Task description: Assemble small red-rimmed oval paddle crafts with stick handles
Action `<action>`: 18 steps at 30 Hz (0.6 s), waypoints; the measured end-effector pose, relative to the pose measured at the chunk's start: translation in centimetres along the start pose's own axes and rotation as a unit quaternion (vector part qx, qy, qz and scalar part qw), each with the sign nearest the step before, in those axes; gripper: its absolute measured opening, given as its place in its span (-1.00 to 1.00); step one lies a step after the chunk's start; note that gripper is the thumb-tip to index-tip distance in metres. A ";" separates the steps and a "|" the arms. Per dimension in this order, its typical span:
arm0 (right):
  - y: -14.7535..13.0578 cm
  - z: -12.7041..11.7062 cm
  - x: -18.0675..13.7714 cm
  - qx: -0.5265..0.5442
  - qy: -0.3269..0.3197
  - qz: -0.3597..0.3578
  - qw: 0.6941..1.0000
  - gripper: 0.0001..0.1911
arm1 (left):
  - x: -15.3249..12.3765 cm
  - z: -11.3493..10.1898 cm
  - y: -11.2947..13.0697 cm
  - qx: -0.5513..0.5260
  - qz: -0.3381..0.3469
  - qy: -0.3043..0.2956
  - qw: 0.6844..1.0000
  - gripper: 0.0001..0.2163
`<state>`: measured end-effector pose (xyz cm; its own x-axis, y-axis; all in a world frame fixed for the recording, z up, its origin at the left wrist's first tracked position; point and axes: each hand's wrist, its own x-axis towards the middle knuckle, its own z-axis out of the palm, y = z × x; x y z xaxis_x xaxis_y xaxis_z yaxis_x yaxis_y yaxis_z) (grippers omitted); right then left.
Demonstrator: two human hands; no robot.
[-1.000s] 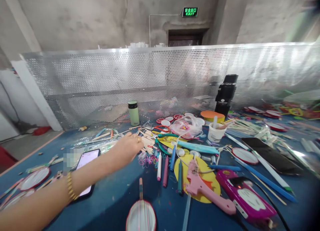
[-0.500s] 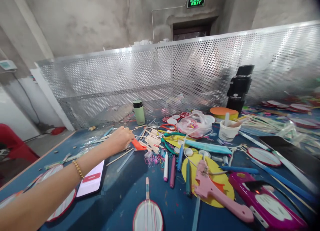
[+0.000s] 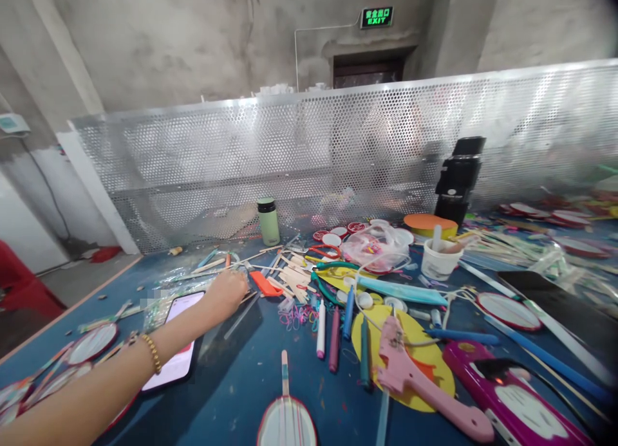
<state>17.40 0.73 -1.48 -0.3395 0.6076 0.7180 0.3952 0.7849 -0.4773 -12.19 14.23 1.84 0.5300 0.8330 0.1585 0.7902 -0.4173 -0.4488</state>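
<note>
My left hand (image 3: 226,291) reaches across the blue table (image 3: 232,381), knuckles up and fingers curled. Its fingertips are at the near end of an orange cutter (image 3: 265,285) lying among wooden sticks (image 3: 290,275). I cannot make out what the fingers hold, if anything. A gold bead bracelet (image 3: 153,354) is on the wrist. A phone with a lit screen (image 3: 176,362) lies under the forearm. My right hand is out of view.
The table is strewn with craft items: pens (image 3: 320,320), a pink glue gun (image 3: 415,378), a yellow disc (image 3: 434,369), red-rimmed round fans (image 3: 286,423), a white cup (image 3: 437,259), a green flask (image 3: 268,221) and a black device (image 3: 456,179). A perforated metal screen (image 3: 338,150) stands behind.
My left hand drew back toward me from the stick pile, and the orange cutter came into sight beside it. The view swung slightly left.
</note>
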 end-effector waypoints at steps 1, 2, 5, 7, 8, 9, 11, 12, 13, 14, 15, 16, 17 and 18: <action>2.1 -0.3 0.8 0.014 0.005 -0.017 1.000 -0.57 | 0.1 0.2 0.2 0.007 -0.006 0.000 1.000 -0.76; 4.1 -0.7 1.5 0.028 0.005 -0.030 0.999 -0.60 | 0.1 0.2 0.4 0.011 -0.014 -0.003 1.000 -0.76; 8.4 -1.5 1.9 0.060 -0.005 -0.050 0.997 -0.69 | 0.2 -0.3 1.0 -0.003 -0.027 -0.007 1.000 -0.74; 9.6 -1.6 1.2 0.071 -0.008 -0.050 0.996 -0.73 | 0.2 -0.9 1.1 -0.026 -0.032 -0.007 0.999 -0.73; 9.8 -1.5 0.8 0.076 -0.010 -0.048 0.996 -0.74 | 0.2 -1.3 1.0 -0.037 -0.036 -0.007 0.999 -0.73; 10.0 -1.3 0.5 0.080 -0.012 -0.043 0.996 -0.74 | 0.2 -1.6 0.8 -0.048 -0.040 -0.004 0.998 -0.73; 10.2 -0.7 0.0 0.090 -0.011 -0.032 0.995 -0.70 | 0.4 -2.1 0.3 -0.065 -0.054 0.015 0.996 -0.74; 10.3 -0.5 0.0 0.097 -0.007 -0.028 0.995 -0.65 | 0.5 -2.3 0.0 -0.070 -0.062 0.029 0.995 -0.74; 10.5 -0.3 0.1 0.105 -0.002 -0.026 0.994 -0.60 | 0.7 -2.4 -0.3 -0.071 -0.068 0.041 0.994 -0.75; 10.6 -0.2 0.4 0.114 0.003 -0.027 0.993 -0.55 | 1.0 -2.4 -0.6 -0.070 -0.072 0.049 0.994 -0.76; 10.5 -0.2 0.8 0.121 0.007 -0.031 0.992 -0.52 | 1.3 -2.4 -0.7 -0.070 -0.071 0.053 0.994 -0.76; 10.2 -0.2 1.3 0.123 0.013 -0.034 0.992 -0.50 | 1.6 -2.4 -0.8 -0.070 -0.066 0.054 0.994 -0.76; 9.4 -0.3 1.8 0.122 0.016 -0.037 0.992 -0.50 | 1.9 -2.5 -0.7 -0.071 -0.056 0.055 0.994 -0.77; 8.3 -0.5 2.1 0.118 0.017 -0.041 0.992 -0.52 | 2.2 -2.6 -0.5 -0.072 -0.044 0.056 0.995 -0.77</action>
<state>20.39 8.45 -3.72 -0.3310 0.5391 0.7745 0.1551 0.8406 -0.5189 -10.59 15.33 4.68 0.4812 0.8262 0.2931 0.8668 -0.3984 -0.2999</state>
